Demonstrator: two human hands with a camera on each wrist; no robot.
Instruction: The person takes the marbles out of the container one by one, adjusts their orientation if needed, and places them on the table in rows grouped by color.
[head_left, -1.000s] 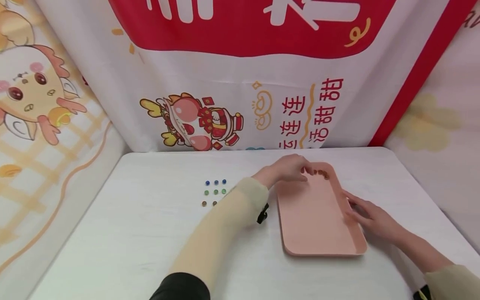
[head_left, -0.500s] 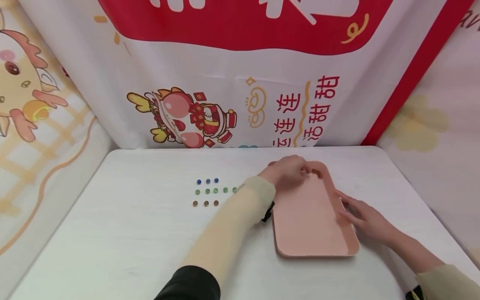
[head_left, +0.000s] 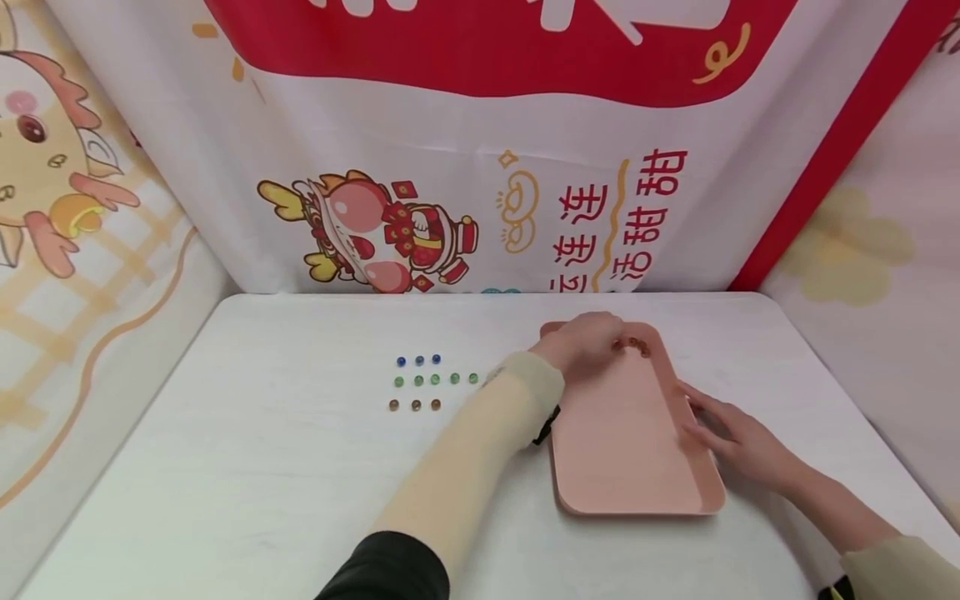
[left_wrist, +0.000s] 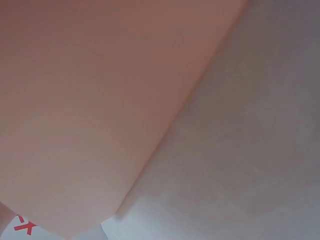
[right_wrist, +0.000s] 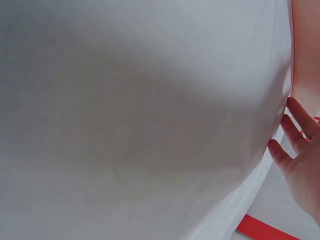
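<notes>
A pink rectangular tray (head_left: 637,467) lies on the white table, with several brown marbles (head_left: 637,343) along its far inner wall. Over the tray's far end my left hand (head_left: 588,337) reaches down, its fingertips right at these marbles. The back of the hand hides the fingers, so I cannot tell whether they pinch one. My right hand (head_left: 738,442) holds the tray's right rim, thumb over the edge and fingers on the outside. Part of that hand (right_wrist: 305,160) shows in the right wrist view, its fingers spread beside the pink wall.
Left of the tray stand three rows of marbles: blue marbles (head_left: 419,361) at the back, green marbles (head_left: 418,381) in the middle, brown marbles (head_left: 416,405) in front. My left sleeve (head_left: 480,442) crosses the table beside them. A printed cloth (head_left: 450,125) hangs behind the table.
My left fingers, spread apart over the tray's far end earlier, have come down closer to the marbles. The left forearm shifted right, uncovering more of the rows. My right hand stays at the rim.
</notes>
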